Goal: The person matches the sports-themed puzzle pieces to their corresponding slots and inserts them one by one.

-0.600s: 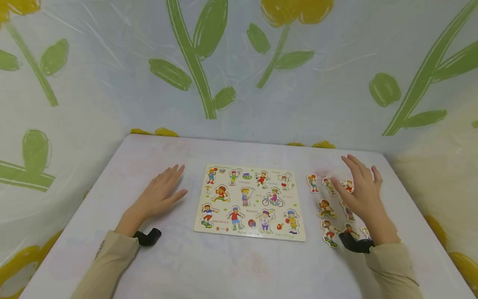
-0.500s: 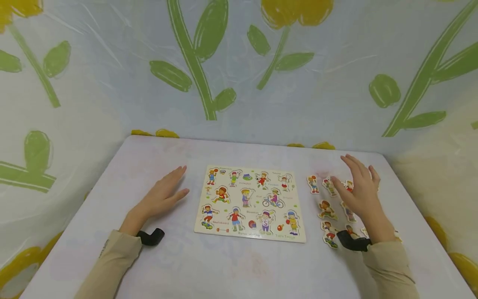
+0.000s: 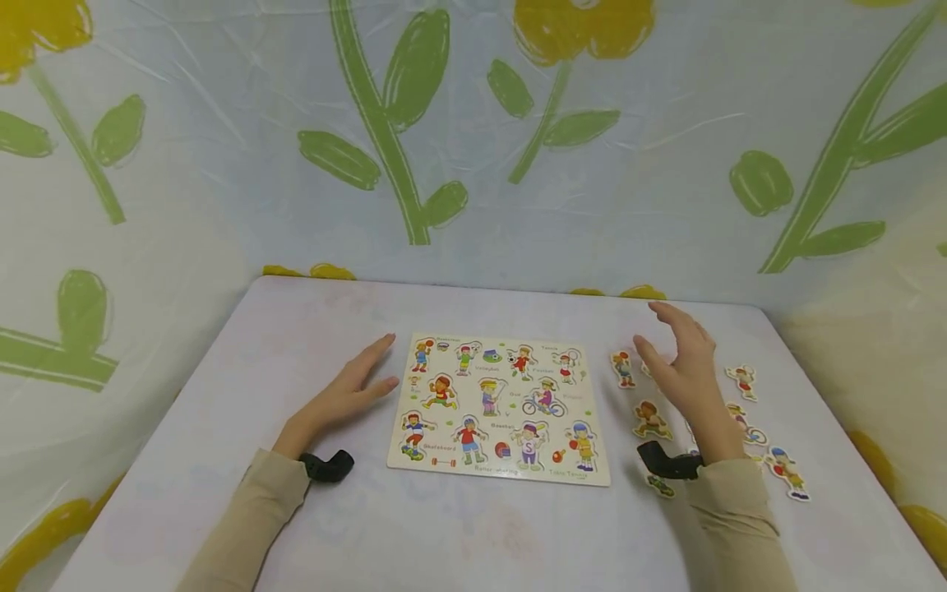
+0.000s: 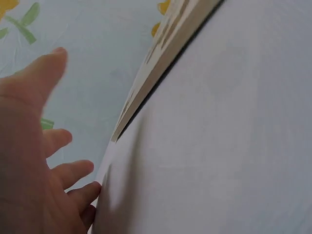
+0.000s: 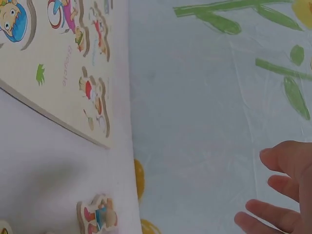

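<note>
A cream wooden puzzle board (image 3: 462,407) printed with children at sports lies flat on the table. My left hand (image 3: 342,403) is just left of the board, fingers extended and thumb apart, holding nothing. In the left wrist view, the board's edge (image 4: 157,68) runs beyond that hand. Over the loose puzzle pieces on the right is my right hand (image 3: 688,382), its thumb and fingers spread, with nothing between them. It partly hides the pieces. A runner piece (image 3: 651,419) and a basketball player piece (image 3: 623,370) lie to its left, a table tennis piece (image 3: 788,474) to its right.
The table (image 3: 459,534) has a pale cover. Behind it hangs a flower-patterned cloth (image 3: 244,164). Each wrist wears a black camera mount, one at the left wrist (image 3: 329,467) and one at the right wrist (image 3: 669,460).
Both hands have moved inward: the left one to the right, closer to the board, and the right one to the left. More pieces now show at the far right.
</note>
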{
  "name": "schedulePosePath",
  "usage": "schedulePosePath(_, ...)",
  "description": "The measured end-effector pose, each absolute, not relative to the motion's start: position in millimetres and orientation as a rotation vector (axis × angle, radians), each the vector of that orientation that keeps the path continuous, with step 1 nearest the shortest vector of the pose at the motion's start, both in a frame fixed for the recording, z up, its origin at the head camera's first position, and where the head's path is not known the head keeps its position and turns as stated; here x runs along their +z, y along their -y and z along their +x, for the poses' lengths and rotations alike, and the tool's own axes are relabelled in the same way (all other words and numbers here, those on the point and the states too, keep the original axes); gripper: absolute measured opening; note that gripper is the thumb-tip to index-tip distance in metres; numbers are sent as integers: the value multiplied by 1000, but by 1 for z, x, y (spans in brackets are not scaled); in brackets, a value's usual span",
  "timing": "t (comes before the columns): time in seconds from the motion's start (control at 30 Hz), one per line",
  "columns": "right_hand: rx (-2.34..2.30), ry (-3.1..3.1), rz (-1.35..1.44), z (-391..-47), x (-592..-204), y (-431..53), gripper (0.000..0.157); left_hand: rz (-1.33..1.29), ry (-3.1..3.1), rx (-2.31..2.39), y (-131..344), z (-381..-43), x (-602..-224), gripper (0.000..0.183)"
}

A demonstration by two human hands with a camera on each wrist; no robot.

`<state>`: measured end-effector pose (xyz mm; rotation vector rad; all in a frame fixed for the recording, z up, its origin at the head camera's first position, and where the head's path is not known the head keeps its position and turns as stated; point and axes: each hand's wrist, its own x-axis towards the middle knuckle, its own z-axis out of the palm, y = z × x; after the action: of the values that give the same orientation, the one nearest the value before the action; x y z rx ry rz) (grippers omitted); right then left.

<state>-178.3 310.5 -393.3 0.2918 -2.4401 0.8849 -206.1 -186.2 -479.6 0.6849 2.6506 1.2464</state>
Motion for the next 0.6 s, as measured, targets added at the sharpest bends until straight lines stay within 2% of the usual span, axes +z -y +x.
schedulePosePath(0.37, 1215, 2472, 13, -186, -417, -303, 46, 896, -2852, 952, 179, -209, -494, 91)
schedulePosePath(0.6, 1238, 2580, -195, -190, -430, -296, 42, 1017, -2866, 802, 181, -206, -494, 99)
